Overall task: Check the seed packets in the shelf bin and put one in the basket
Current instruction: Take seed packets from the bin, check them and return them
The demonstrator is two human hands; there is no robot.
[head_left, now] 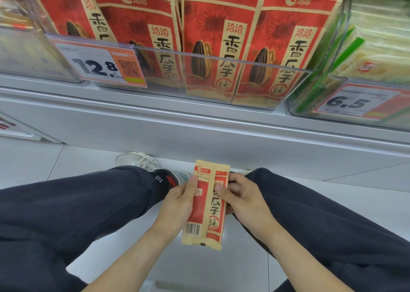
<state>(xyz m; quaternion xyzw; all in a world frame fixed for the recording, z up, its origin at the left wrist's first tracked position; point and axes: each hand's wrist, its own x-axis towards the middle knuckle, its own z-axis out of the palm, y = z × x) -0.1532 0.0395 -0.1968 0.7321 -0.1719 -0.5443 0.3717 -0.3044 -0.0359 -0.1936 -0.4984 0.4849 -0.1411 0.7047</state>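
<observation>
I hold one red and tan seed packet (205, 205) low between my knees, edge-on, with a barcode showing near its bottom. My left hand (177, 205) grips its left side, thumb on the face. My right hand (244, 197) grips its right side, thumb across the printed characters. Above, a clear plastic shelf bin (221, 58) holds several upright packets of the same kind (217, 43). No basket is in view.
An orange and white price tag reading 12.8 (99, 66) hangs on the bin's left front. A neighbouring bin at right holds pale green-trimmed packs (377, 48) with a 6.5 tag (350, 103). A grey shelf ledge (199, 123) runs below. My legs and a white shoe (137, 159) rest on the tiled floor.
</observation>
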